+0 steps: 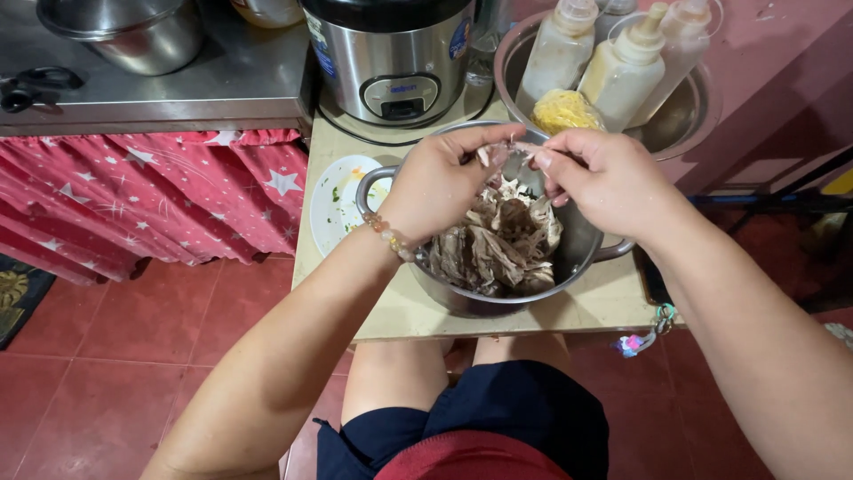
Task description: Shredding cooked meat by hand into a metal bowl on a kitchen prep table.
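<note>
- The red tiled floor (98, 356) spreads out below everything, with the person's knees and dark shorts (498, 418) over it.
- A red curtain with white stars (151, 196) hangs under a steel shelf (240, 80) at the far left; a steel bowl (133, 36) sits on that shelf.
- The small beige counter (604, 302) stands in front of the person and carries the cooking things.
- A steel rice cooker (391, 62) stands at the back of the counter, just behind the pot.
- To its right, a wide steel basin (684, 116) holds several squeeze bottles (626, 67) and a yellow bundle of noodles (564, 111).
- A steel pot (480, 298) with side handles sits mid-counter, filled with shredded cooked meat (502, 244).
- A white plate (338, 209) with green scraps lies just left of the pot, partly under its handle.
- The left hand (440, 182), a bead bracelet (388, 236) at the wrist, and the right hand (604, 178) meet above the pot, fingers of both pinched on one small piece of meat (499, 157) held between them, directly over the shredded pile.
</note>
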